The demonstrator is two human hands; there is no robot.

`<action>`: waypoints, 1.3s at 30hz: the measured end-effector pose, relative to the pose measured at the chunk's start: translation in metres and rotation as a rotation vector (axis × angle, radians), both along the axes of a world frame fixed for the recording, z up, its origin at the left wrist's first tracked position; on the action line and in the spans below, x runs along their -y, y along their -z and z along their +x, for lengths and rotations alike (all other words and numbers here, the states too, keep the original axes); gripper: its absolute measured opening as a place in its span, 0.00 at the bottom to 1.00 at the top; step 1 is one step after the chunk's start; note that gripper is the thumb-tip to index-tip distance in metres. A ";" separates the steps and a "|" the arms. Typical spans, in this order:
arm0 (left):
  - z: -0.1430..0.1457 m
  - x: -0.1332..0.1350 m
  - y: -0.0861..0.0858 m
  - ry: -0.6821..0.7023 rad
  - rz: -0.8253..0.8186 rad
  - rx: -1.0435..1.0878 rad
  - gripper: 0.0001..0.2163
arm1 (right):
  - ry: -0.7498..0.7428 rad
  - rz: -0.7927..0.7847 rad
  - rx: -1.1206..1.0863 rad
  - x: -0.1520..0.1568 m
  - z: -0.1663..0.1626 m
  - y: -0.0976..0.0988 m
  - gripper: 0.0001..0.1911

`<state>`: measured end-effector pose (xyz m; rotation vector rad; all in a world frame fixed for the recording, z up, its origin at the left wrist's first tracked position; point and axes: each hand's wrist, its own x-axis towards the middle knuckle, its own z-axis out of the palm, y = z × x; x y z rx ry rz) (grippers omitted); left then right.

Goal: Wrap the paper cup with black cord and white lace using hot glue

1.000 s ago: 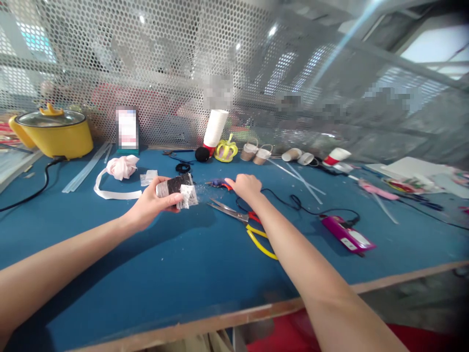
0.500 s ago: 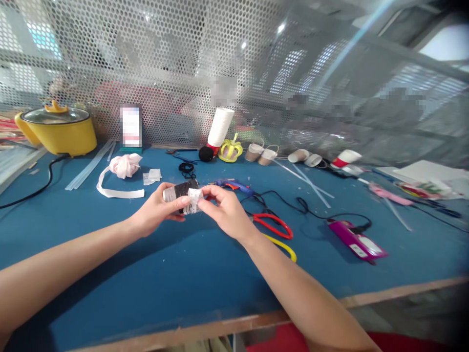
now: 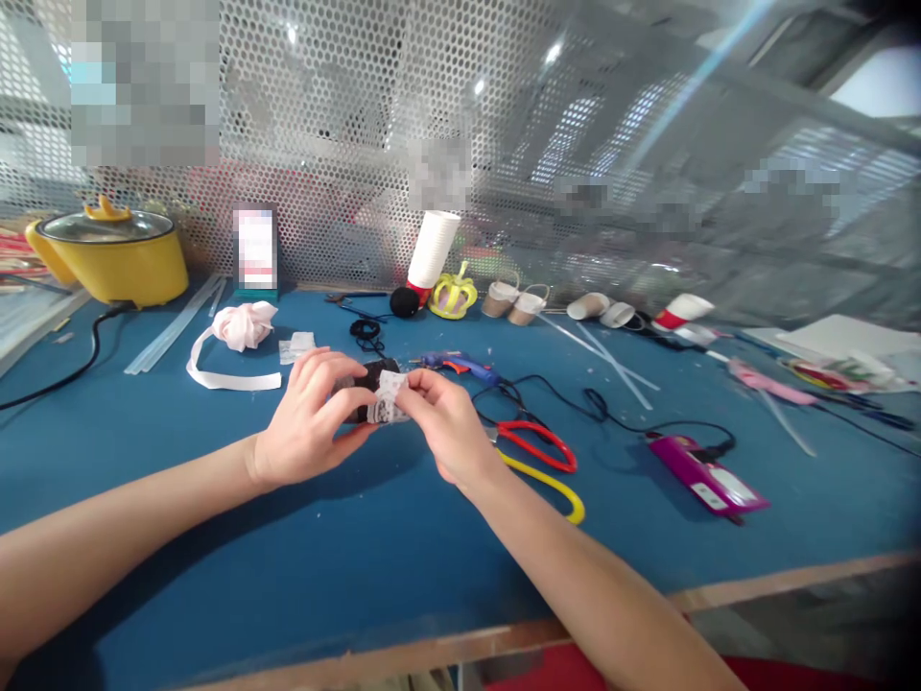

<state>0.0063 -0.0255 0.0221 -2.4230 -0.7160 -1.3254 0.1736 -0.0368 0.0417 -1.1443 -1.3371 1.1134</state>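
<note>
My left hand [image 3: 308,417] is curled over a small cylinder wrapped in black [image 3: 379,369], its fingers and thumb around it. Most of that cylinder is hidden behind the fingers. A piece of white lace [image 3: 387,401] lies against its near side, at my left fingertips. My right hand [image 3: 452,427] pinches the lace's right edge between thumb and fingers. Just beyond the hands are a coil of black cord [image 3: 366,333] and a blue glue gun [image 3: 460,366]. Scissors with red and yellow handles [image 3: 543,447] lie by my right wrist.
A ball of pale pink ribbon [image 3: 246,326] and small white pieces [image 3: 297,346] lie left. Behind stand a yellow electric pot [image 3: 119,264], a phone [image 3: 256,251], stacked paper cups [image 3: 435,248] and a yellow pumpkin shape [image 3: 454,296]. A purple power strip [image 3: 707,477] is right, its cable crossing the table.
My left hand has shifted its grip, its fingers now arched over the cylinder and covering its grey end. The lace and my right hand have moved slightly right.
</note>
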 end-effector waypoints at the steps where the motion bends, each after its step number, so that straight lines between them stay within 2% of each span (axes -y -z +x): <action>1: 0.000 0.000 -0.001 0.021 -0.001 0.003 0.09 | -0.009 0.015 0.023 0.001 0.000 0.000 0.09; 4: -0.002 0.002 -0.005 0.089 -0.022 0.007 0.06 | -0.055 0.096 0.146 0.004 0.003 -0.001 0.08; 6: -0.002 0.004 -0.009 0.136 -0.095 0.061 0.05 | -0.086 0.191 0.268 0.005 0.006 -0.002 0.07; 9: -0.003 0.005 -0.016 0.188 -0.311 0.268 0.03 | -0.084 0.351 0.432 0.007 0.008 -0.002 0.04; 12: -0.004 0.002 -0.022 0.228 -0.518 0.491 0.02 | -0.068 0.499 0.504 0.008 0.009 -0.001 0.04; 16: -0.006 -0.003 -0.025 0.242 -0.752 0.635 0.03 | -0.087 0.648 0.557 0.010 0.010 -0.002 0.05; 27: -0.008 -0.005 -0.031 0.272 -0.980 0.689 0.06 | -0.168 0.828 0.671 0.015 0.008 -0.007 0.07; 32: -0.008 -0.005 -0.033 0.284 -1.147 0.696 0.09 | -0.177 0.906 0.718 0.015 0.007 -0.006 0.07; 39: -0.009 -0.006 -0.033 0.361 -1.223 0.672 0.09 | -0.196 0.971 0.759 0.017 0.006 -0.008 0.07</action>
